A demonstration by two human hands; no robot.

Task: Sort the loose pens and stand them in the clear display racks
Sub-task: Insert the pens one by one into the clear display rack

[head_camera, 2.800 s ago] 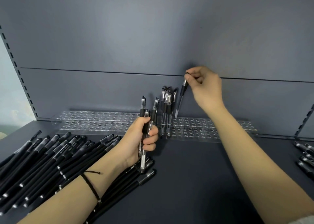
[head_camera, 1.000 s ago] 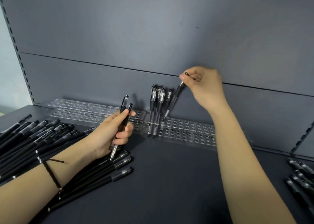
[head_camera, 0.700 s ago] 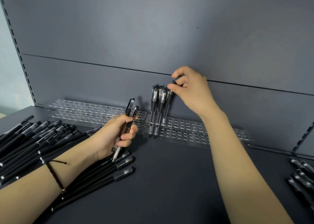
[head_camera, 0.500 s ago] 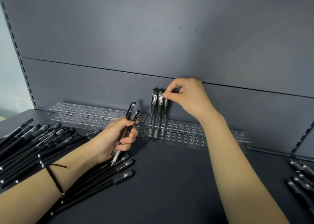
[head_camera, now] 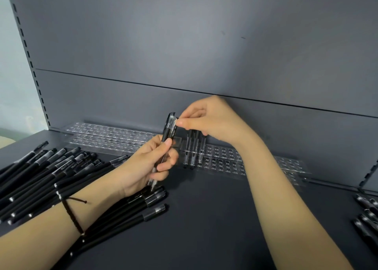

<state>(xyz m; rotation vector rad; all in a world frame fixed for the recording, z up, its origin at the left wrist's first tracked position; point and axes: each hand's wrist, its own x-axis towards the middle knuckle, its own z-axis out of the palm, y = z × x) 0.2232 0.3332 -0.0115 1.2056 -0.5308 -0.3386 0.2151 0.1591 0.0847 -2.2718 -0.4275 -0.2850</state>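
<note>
My left hand [head_camera: 147, 163] grips two clear-barrelled black pens [head_camera: 168, 129] upright in front of the clear display racks [head_camera: 114, 138]. My right hand [head_camera: 210, 120] has come over to them and pinches the top of one of these pens between thumb and forefinger. Several clear pens [head_camera: 193, 147] stand in the rack just behind my right hand, their tops hidden by it. A big heap of loose black pens [head_camera: 51, 173] lies on the dark shelf at the left, partly under my left forearm.
The rack continues to the right [head_camera: 286, 165] with open holes. More loose pens [head_camera: 366, 210] lie at the right edge. The dark shelf surface [head_camera: 204, 218] stretches between my arms; a grey back panel [head_camera: 184, 44] rises behind the racks.
My right hand let go of the pen it stood in the rack and moved left to the pens in my left hand. My left hand lifted them slightly toward it.
</note>
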